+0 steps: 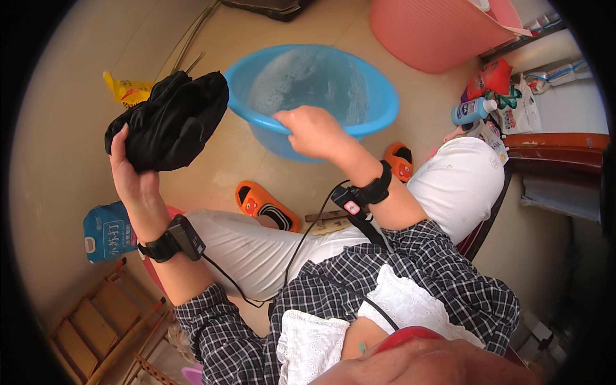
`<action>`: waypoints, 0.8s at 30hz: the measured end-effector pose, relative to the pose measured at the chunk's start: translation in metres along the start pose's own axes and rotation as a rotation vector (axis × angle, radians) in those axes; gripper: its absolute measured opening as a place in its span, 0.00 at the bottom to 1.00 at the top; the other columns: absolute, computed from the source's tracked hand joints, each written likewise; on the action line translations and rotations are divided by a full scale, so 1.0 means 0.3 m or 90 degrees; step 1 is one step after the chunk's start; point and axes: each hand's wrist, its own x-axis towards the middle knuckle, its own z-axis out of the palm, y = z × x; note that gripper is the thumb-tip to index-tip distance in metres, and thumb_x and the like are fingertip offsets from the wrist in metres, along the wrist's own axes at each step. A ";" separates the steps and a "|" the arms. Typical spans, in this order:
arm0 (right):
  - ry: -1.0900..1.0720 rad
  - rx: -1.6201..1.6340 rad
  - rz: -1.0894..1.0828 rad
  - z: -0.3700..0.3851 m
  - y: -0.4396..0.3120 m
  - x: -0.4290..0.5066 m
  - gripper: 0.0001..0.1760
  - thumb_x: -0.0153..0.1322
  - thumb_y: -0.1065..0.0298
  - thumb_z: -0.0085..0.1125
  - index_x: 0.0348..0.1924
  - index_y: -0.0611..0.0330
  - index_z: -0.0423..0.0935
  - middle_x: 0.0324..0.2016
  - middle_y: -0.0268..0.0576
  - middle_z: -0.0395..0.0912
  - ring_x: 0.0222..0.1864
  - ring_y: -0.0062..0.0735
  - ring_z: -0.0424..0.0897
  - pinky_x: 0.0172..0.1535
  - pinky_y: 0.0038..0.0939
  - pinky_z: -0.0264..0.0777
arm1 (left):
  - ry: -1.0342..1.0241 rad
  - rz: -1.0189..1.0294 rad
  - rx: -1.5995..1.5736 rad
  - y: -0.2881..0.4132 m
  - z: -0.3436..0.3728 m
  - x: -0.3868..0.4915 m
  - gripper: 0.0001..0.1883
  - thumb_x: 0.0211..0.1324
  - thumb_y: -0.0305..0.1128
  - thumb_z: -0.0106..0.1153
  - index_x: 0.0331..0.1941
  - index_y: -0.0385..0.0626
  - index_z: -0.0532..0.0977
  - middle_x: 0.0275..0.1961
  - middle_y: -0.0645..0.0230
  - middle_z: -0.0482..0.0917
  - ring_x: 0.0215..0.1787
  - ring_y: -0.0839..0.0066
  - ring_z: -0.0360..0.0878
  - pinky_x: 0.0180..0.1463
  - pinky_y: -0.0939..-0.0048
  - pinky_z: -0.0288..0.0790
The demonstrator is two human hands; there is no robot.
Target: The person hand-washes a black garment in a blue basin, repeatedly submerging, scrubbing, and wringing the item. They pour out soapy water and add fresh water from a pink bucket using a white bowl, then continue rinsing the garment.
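My left hand (137,180) holds up a bunched black cloth (171,127) to the left of a blue plastic basin (274,142). The fingers behind the cloth are mostly hidden. My right hand (313,127) grips the near rim of that basin, its fingertips on the edge. Cloudy water (317,91) with white suds lies inside, the foam thickest at the left. The basin is on the tiled floor in front of my feet.
Orange slippers (267,204) are on my feet below the basin. A pink tub (438,33) stands at the upper right, near a blue bottle (469,110) and several packets. At left are a yellow packet (127,89), a blue bag (108,231) bearing writing and a rack (96,317).
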 end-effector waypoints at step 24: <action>0.036 0.028 0.003 -0.012 0.002 -0.006 0.19 0.64 0.78 0.58 0.48 0.58 0.81 0.31 0.58 0.82 0.37 0.62 0.82 0.40 0.54 0.76 | 0.012 0.020 0.067 0.042 -0.061 0.037 0.18 0.67 0.33 0.62 0.57 0.36 0.79 0.58 0.57 0.85 0.60 0.60 0.84 0.70 0.57 0.75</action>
